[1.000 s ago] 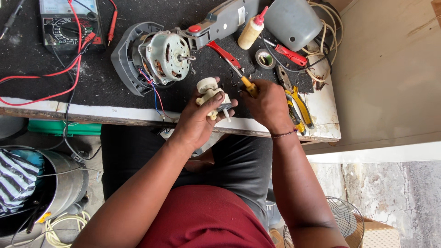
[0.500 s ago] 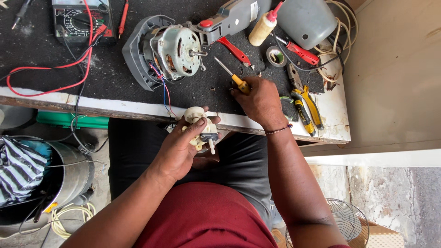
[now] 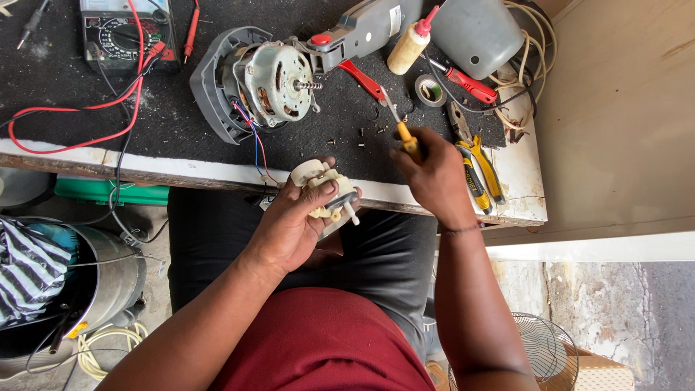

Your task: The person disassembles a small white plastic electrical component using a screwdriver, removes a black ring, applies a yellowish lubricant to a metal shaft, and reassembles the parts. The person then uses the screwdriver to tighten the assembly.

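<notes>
Left hand: fingers clamped around a cream plastic gear part.
Right hand: closed on a yellow-handled screwdriver.
Metal bucket: holds a striped cloth.

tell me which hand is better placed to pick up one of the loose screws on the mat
Right, probably. The right hand rests on the black mat beside the small loose screws, though it holds a yellow-handled screwdriver. The left hand is off the bench edge, gripping the cream plastic part.
</notes>
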